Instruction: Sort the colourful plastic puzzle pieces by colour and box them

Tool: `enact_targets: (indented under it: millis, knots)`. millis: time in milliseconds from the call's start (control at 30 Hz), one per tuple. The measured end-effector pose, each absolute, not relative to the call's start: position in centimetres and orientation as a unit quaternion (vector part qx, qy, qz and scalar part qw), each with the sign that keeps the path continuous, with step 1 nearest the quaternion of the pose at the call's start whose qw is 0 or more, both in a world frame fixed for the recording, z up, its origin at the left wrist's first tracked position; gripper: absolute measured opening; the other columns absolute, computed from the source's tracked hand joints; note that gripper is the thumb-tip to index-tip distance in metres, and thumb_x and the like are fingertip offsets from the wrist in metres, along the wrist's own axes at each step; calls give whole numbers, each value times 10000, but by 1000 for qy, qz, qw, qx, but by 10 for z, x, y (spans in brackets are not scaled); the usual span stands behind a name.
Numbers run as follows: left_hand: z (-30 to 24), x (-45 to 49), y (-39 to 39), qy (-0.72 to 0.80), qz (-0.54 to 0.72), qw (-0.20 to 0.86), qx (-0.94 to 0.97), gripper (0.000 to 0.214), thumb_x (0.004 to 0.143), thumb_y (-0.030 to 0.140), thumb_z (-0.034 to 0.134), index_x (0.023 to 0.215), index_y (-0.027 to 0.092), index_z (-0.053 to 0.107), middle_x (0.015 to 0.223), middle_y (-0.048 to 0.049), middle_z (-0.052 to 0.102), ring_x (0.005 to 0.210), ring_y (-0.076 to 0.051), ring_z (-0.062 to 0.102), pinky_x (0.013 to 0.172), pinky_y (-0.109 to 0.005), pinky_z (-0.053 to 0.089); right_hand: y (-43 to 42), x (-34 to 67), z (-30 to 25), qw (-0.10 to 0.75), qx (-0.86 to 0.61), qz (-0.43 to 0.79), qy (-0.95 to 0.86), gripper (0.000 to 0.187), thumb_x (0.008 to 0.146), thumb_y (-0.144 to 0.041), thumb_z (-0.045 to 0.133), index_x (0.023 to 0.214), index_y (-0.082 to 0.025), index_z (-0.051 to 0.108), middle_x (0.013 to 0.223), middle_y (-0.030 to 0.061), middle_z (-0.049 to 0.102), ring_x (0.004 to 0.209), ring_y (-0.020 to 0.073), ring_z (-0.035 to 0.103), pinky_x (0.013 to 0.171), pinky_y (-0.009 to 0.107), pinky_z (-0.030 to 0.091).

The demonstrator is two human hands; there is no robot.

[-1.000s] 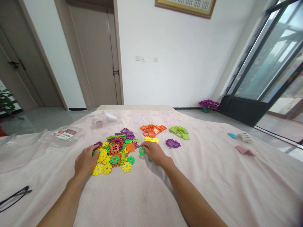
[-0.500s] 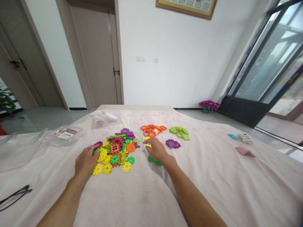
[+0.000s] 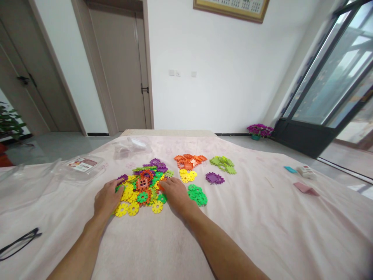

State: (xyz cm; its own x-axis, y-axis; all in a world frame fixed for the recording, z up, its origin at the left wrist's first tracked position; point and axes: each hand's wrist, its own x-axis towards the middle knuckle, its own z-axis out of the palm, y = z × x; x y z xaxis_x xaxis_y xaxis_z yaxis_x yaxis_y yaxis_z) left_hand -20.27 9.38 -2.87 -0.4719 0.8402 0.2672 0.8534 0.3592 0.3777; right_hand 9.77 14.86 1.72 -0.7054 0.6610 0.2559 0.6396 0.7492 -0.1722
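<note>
A mixed pile of plastic interlocking pieces [image 3: 136, 190], in yellow, green, orange and purple, lies between my two hands. My left hand [image 3: 107, 197] rests against the pile's left edge, fingers loosely spread and touching green and purple pieces; nothing shows as held. At the right edge, my right hand [image 3: 176, 194] has its fingers closed over an orange piece [image 3: 161, 184], mostly covered by them. Right of the pile are small groups by colour: orange pieces [image 3: 189, 160], yellow snowflake discs [image 3: 188, 175], green discs [image 3: 197, 195], purple pieces [image 3: 215, 178] and light green pieces [image 3: 223, 164].
Clear plastic containers [image 3: 83, 165] stand at the left on the pink cloth [image 3: 247, 225]. Black glasses [image 3: 21, 241] lie at the near left. Towards the right are a blue item [image 3: 290, 169], a small white box [image 3: 305, 171] and a folded pink cloth piece [image 3: 305, 189].
My right hand has moved left from the yellow group to the large pile, onto an orange piece. The yellow and green groups are now uncovered. My left hand has stayed in place.
</note>
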Motion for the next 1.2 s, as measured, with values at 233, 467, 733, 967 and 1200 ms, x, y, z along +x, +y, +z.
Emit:
enact_targets:
  millis: [233,467,733,967,1200]
  knots:
    - [-28,-202,93,-823,-245,12,-513,481,959,403,410,1346,239,643,1430,-109,613,1306,-277,564,1099,-430,425,143,108,23,175,-390,32,-904,370,1008,-216,508,1369,-228,589,1290,124,670,1197,243,580,1032,377,422]
    - [-31,-204,95,-821,-238,8,-519,495,972,400,376,1369,232,621,1436,-126,594,1313,-273,554,1109,-431,411,145,104,15,175,-337,46,-924,326,1022,-268,512,1335,-240,600,1368,86,635,1261,226,562,1078,352,421]
    - [-28,-201,94,-825,-235,11,-513,495,965,402,389,1370,245,625,1442,-114,597,1320,-273,556,1106,-426,420,143,109,26,182,-444,87,-873,401,1065,-340,398,1441,-254,510,1161,100,740,1051,236,690,903,317,498]
    - [-26,-201,92,-823,-244,11,-514,499,955,407,396,1352,235,643,1434,-116,607,1309,-286,571,1097,-437,432,162,124,29,206,-569,125,-787,462,1014,-206,390,1452,-226,538,1273,119,709,1146,255,671,950,359,483]
    - [-27,-202,93,-825,-237,14,-514,509,960,408,374,1360,237,637,1438,-115,598,1324,-278,561,1104,-420,427,170,133,30,208,-551,153,-793,491,881,-99,458,1321,-185,658,1282,120,706,1184,242,644,974,325,457]
